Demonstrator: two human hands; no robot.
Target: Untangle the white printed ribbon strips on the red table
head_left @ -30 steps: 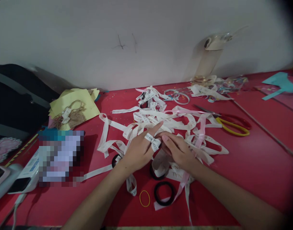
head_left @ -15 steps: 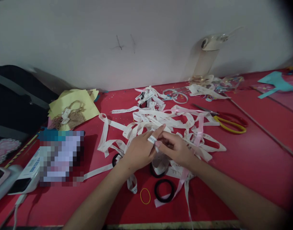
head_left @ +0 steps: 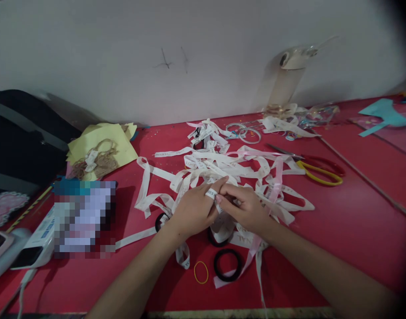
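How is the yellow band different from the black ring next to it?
The yellow band is thin, but the black ring is thick. The black ring looks bigger than the yellow band. The black ring overlaps a pink ribbon; the yellow band doesn't. Both are loops.

Contact point at the hands is hidden; several items cropped or unreadable.
Bare right hand (head_left: 245, 207), fingers curled, covers part of the narrow white printed fabric ribbon (head_left: 210, 193) looped on the bare left hand (head_left: 193, 209); full lettering and grip unreadable, left thumb mostly hidden. Both forearms run off-frame. Round black elastic band (head_left: 214, 239) below the hands: partly under loose ribbon. Mosaic of pixelated blocks (head_left: 85, 217) masks whatever's there. Dark navy bag with grey stripes (head_left: 20, 137) and rounded white device (head_left: 15, 248): cut by left edge. Flat turquoise cutout (head_left: 384, 116): cut by right edge. Tiny coloured rings (head_left: 291, 136): too small to tell.
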